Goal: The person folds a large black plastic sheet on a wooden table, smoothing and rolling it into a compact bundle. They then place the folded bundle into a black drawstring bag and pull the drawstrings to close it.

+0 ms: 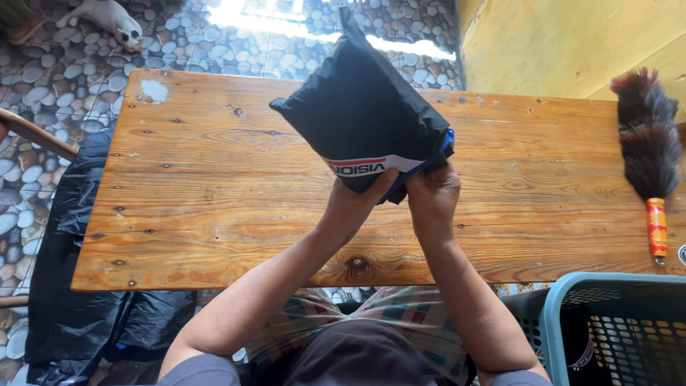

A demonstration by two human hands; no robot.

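Note:
A folded black garment bundle [364,107] with a white, red and blue band along its lower edge is held up above the wooden table [214,186]. My left hand [351,206] grips its lower left corner. My right hand [431,196] grips the lower right edge, where a blue trim shows. Both hands are close together over the table's near middle.
A feather duster [647,143] with an orange-red handle lies at the table's right end. A light blue plastic basket [614,322] stands at lower right. Black plastic sheeting [71,286] lies on the pebble-pattern floor at left. A white animal [107,18] lies at top left.

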